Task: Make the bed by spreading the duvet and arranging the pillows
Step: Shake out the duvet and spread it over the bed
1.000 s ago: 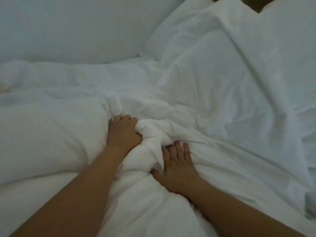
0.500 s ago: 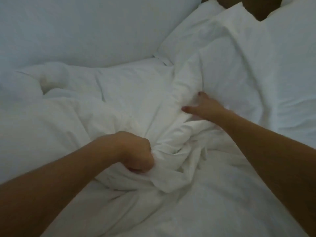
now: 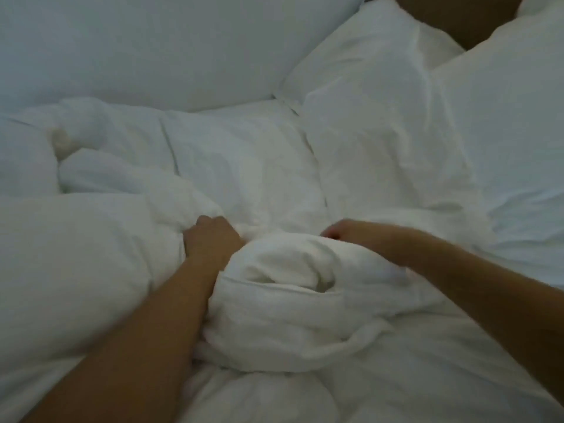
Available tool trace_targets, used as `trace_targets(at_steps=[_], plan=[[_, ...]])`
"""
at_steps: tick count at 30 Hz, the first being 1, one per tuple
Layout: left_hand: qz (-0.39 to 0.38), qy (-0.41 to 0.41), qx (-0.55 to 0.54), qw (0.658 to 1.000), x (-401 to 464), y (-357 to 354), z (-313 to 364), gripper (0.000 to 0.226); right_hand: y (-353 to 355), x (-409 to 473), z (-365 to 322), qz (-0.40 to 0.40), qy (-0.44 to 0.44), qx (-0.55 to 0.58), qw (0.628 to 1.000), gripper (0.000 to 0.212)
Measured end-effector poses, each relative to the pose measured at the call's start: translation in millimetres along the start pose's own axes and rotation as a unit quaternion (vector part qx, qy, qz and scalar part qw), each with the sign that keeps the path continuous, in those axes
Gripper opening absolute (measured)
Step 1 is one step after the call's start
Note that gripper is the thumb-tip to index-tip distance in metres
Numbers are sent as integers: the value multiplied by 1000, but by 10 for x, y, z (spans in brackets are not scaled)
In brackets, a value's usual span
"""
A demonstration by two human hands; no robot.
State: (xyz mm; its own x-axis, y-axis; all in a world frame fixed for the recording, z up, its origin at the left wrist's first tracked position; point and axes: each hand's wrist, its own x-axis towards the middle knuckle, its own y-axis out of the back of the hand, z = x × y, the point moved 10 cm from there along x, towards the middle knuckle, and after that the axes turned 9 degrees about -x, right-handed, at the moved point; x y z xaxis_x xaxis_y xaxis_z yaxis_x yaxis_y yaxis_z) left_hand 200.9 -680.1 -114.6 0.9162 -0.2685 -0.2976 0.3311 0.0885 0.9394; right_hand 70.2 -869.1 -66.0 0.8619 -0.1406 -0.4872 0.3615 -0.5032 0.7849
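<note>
Fingers of our left hand [image 3: 210,239] were curled into the bunched white cotton duvet [image 3: 283,288], gripping a fold. Our right hand [image 3: 345,235] lay blurred on the bundle's far side; we could not tell whether it gripped. The duvet lay heaped mid-bed, near three plump white pillows [image 3: 381,123] beside a dark brown headboard [image 3: 457,19].

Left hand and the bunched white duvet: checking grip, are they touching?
Touching. The head view shows the left hand with fingers curled into the bunched white duvet.
</note>
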Motion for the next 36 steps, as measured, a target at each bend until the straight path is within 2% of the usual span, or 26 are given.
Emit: trace_targets(at_steps=[1, 2, 3, 4, 5, 6, 7, 9, 10, 12, 15, 19, 20, 22, 24, 25, 26, 27, 29, 30, 31, 32, 33, 34, 35, 36], plan=[[14, -1, -8, 1000, -10, -76, -88, 68, 254, -23, 22, 62, -5, 77, 995, 24], [36, -2, -21, 999, 19, -53, -138, 63, 638, -99, 62, 175, -9, 134, 975, 27], [51, -15, -39, 998, 46, -5, -150, 58, 1085, -179, 188, 296, -24, 138, 945, 32], [62, -29, -47, 997, 59, 38, -143, 52, 1452, -262, 336, 390, -79, 53, 916, 45], [62, -39, -60, 996, 72, 51, -142, 48, 1665, -304, 522, 432, -154, -33, 888, 64], [56, -45, -77, 994, 41, 80, -137, 45, 1716, -326, 727, 423, -237, -81, 871, 85], [56, -57, -96, 992, -27, 135, -115, 40, 1648, -280, 968, 397, -295, -76, 866, 104], [96, -82, -149, 981, -217, 426, -104, 26, 1368, -93, 1296, 327, -345, -1, 880, 122], [124, -96, -176, 972, -362, 640, -107, 21, 1229, -33, 1349, 299, -344, 74, 887, 116], [159, -122, -228, 953, -662, 1067, -164, 26, 948, 129, 1214, 250, -296, 267, 882, 83], [129, -131, -326, 927, -1035, 1452, -365, 31, 777, 108, 271, 238, -161, 373, 882, 18], [97, -166, -361, 913, -1632, 1780, -376, 32, 600, -133, -859, 186, -78, 325, 924, 14], [77, -186, -374, 906, -1860, 1848, -331, 34, 597, -249, -1092, 181, -53, 307, 933, 13], [-23, -264, -364, 893, -2496, 1919, -106, 34, 658, -473, -1399, 195, -6, 281, 940, 14], [-146, -346, -266, 888, -3221, 1753, 127, 32, 740, -764, -1612, 224, 30, 261, 938, 14], [-199, -355, -210, 889, -3511, 1581, 148, 31, 778, -883, -1659, 242, 46, 260, 934, 26], [-254, -344, -162, 889, -3728, 1373, 91, 30, 786, -1001, -1666, 252, 47, 263, 930, 42], [-320, -317, -125, 884, -3889, 1153, -37, 29, 770, -1105, -1648, 258, 47, 275, 925, 46], [-440, -215, -106, 865, -4079, 790, -428, 22, 613, -1334, -1612, 244, 38, 274, 929, 24], [-448, -174, -122, 868, -4081, 728, -592, 21, 501, -1439, -1585, 227, 24, 263, 937, 20], [-404, -156, -146, 889, -3989, 771, -692, 23, 407, -1514, -1537, 218, 6, 245, 945, 24], [-307, -154, -167, 924, -3823, 931, -745, 26, 326, -1615, -1491, 209, -9, 231, 950, 33], [-161, -164, -175, 957, -3653, 1227, -792, 28, 267, -1717, -1497, 196, -10, 236, 952, 44], [19, -185, -159, 970, -3557, 1622, -826, 28, 241, -1815, -1535, 182, -3, 248, 951, 49], [183, -203, -106, 956, -3582, 1959, -852, 27, 246, -1943, -1579, 173, -1, 259, 950, 53], [276, -208, -47, 937, -3611, 2091, -882, 33, 279, -2050, -1600, 169, 2, 262, 950, 57]])
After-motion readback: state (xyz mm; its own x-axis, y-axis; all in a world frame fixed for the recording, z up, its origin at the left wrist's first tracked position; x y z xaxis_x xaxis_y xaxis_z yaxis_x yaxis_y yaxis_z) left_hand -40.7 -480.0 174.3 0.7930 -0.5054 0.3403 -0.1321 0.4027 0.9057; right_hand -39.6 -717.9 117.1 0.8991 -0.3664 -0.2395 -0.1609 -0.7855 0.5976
